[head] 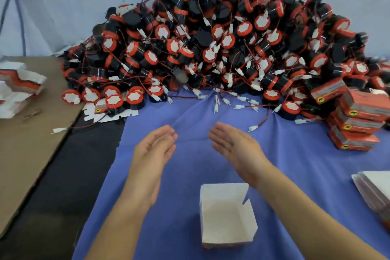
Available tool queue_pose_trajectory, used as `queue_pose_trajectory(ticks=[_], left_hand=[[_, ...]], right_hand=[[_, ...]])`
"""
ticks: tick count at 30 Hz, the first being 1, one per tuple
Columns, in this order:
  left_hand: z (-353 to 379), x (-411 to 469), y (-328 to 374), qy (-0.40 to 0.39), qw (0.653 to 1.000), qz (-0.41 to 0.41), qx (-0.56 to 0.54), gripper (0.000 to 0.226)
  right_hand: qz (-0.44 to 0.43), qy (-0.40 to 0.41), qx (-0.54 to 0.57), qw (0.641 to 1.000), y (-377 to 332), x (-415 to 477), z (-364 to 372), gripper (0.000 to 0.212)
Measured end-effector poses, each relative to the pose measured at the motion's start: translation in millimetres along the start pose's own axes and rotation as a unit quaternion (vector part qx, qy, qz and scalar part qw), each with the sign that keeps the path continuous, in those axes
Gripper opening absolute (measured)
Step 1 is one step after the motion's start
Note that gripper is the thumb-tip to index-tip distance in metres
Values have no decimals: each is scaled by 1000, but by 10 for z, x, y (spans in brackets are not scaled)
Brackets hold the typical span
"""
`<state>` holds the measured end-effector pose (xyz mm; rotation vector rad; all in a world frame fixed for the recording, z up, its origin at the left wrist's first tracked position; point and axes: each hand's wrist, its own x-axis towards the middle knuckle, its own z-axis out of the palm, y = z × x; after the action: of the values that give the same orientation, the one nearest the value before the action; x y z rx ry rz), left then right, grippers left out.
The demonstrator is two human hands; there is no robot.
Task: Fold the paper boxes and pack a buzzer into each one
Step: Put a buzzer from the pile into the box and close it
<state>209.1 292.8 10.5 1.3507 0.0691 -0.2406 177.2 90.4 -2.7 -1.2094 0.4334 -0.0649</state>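
Note:
A folded white paper box [226,215] stands open-topped on the blue cloth [295,160] near me, empty inside. Beyond it my left hand [155,146] and my right hand [234,143] hover over the cloth, palms facing each other, fingers straight, holding nothing. A big heap of black and red buzzers [211,48] with red wires and white plugs fills the far side of the table. The nearest buzzers [291,108] lie a short way beyond my fingertips.
Closed red boxes [356,122] are stacked at the right. Flat white box blanks [375,188] lie at the right edge, more blanks [19,84] on brown cardboard [27,154] at the left. One unfolded blank [105,112] lies under buzzers at the heap's left front.

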Motion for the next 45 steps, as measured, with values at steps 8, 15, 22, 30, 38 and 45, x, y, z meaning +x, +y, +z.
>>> queue_pose_trajectory(ticks=[8, 15, 22, 30, 38, 45], left_hand=[[615, 1655, 188, -2, 999, 1, 37, 43], [838, 2462, 309, -1, 999, -34, 7, 29], [893, 2364, 135, 65, 995, 30, 69, 6], [764, 1716, 129, 44, 997, 42, 55, 35], [427, 460, 257, -29, 962, 190, 193, 45], [198, -631, 420, -168, 904, 260, 294, 44]], right_hand=[[-74, -25, -187, 979, -512, 1546, 860, 59], [-135, -29, -329, 934, -510, 2307, 1009, 62], [-120, -10, -345, 931, -442, 2292, 786, 50], [-120, 37, -260, 957, -359, 1473, 676, 37], [-59, -93, -194, 975, -631, 77, 48, 47], [-158, -42, -164, 973, -898, -804, -268, 20]])
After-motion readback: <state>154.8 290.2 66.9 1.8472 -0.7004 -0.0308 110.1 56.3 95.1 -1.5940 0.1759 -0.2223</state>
